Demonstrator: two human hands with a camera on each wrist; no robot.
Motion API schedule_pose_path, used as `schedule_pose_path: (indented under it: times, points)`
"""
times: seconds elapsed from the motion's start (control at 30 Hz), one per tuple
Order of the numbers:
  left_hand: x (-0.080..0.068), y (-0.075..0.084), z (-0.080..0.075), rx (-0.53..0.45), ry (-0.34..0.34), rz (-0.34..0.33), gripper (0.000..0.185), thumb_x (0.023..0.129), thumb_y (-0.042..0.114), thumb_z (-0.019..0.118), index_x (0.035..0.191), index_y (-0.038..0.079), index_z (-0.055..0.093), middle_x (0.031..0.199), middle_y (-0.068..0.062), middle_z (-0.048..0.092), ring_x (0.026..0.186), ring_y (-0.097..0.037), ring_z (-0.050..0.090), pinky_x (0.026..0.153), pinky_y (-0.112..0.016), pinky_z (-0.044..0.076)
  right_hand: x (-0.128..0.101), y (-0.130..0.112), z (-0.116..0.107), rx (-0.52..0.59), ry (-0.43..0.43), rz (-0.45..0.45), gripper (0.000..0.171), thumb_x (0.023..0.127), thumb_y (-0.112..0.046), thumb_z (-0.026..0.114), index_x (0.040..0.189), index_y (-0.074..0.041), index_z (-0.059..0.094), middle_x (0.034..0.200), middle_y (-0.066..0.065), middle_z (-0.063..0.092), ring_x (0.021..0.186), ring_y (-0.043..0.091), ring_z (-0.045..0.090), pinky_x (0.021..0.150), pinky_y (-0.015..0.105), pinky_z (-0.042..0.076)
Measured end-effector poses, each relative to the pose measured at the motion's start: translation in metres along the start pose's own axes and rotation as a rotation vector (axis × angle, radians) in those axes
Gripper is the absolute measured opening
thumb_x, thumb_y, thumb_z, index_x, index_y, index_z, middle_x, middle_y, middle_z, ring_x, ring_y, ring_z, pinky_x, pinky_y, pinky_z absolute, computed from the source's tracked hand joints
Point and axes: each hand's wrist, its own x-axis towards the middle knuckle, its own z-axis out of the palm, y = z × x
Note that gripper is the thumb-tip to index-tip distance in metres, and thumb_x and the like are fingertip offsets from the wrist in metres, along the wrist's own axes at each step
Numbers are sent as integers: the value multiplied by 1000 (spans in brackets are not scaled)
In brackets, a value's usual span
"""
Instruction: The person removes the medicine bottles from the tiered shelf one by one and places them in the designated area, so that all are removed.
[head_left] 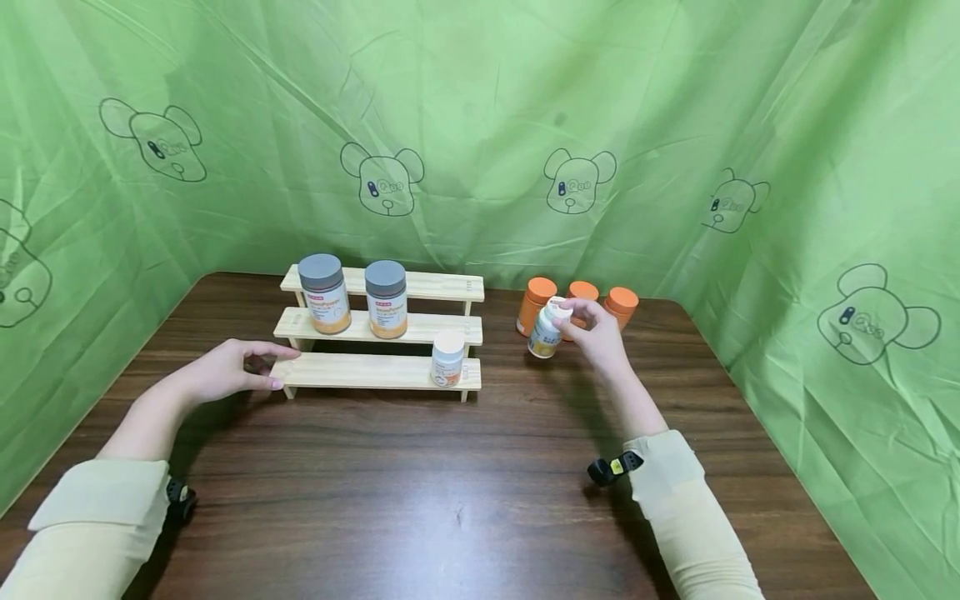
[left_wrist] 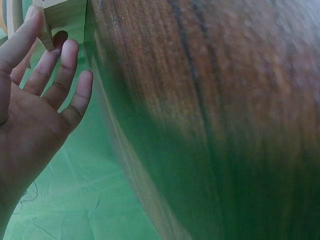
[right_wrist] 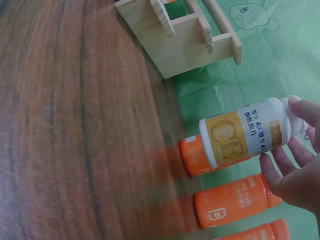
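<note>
While the right hand pinches it by the cap end, the white vitamin bottle hangs clear of the table, tilted, its long axis running from the fingertips at the cap down and leftward to its free base. In the right wrist view the same bottle lies nearly sideways across the frame, yellow label facing the camera, fingers curled round the cap end.

Just behind and beside it stand three orange bottles, upright in a close row on the wooden table; the held bottle looks lifted just in front of them, and whether it touches the nearest one cannot be told. Left of the bottle, with a bare strip of table between, is the three-step wooden rack. Its lowest step carries another white bottle at the right end, the end nearest the held bottle. Two grey-lidded jars occupy the middle step.

At the rack's far left, the left hand rests with fingers straight and relaxed, fingertips touching the corner of the lowest step, holding nothing. Green printed cloth walls the table.
</note>
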Motion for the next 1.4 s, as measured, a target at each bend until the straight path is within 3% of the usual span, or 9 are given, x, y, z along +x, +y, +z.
schedule_pose_path:
  times: [0.17,0.5,0.77,1.0,1.1,1.4]
  points:
    - [-1,1,0,-28,-11,-26,53,78,33,77,126,16,61,86,-3,64,73,-9,52,65,-24,42,5,21,4,8,-8,41,33,82,-13,74,110,-2,62,112,3,62,103,10,53,84,25,43]
    - [1,0,0,-27,-10,-22,55,76,32,78,125,13,62,82,-2,68,72,-7,57,64,-23,43,-5,22,16,48,-50,4,33,81,-2,71,111,7,60,109,12,63,101,17,55,89,32,42]
    - [1,-1,1,-39,-18,-21,55,77,31,77,126,12,62,70,0,63,64,-7,54,58,-25,42,2,46,18,29,-37,-17,34,82,-11,73,112,-1,61,111,3,64,104,13,56,94,34,42]
    - [1,-2,1,-36,-19,-23,54,77,31,77,126,14,61,64,-7,62,59,-18,59,55,-26,42,-3,31,16,82,-64,17,37,81,-7,73,116,1,60,121,15,60,112,25,53,92,30,42]
    - [1,-1,1,-34,-17,-24,54,77,31,77,126,14,61,64,-5,61,59,-15,57,55,-26,42,-7,19,14,107,-71,19,40,81,-3,71,119,4,59,124,21,57,114,26,51,91,30,42]
    - [1,0,1,-18,-10,-27,54,77,31,77,126,14,62,66,0,59,60,-8,52,56,-26,41,-2,15,7,74,-52,-5,43,83,-8,72,123,-1,57,129,16,57,121,24,49,97,36,38]
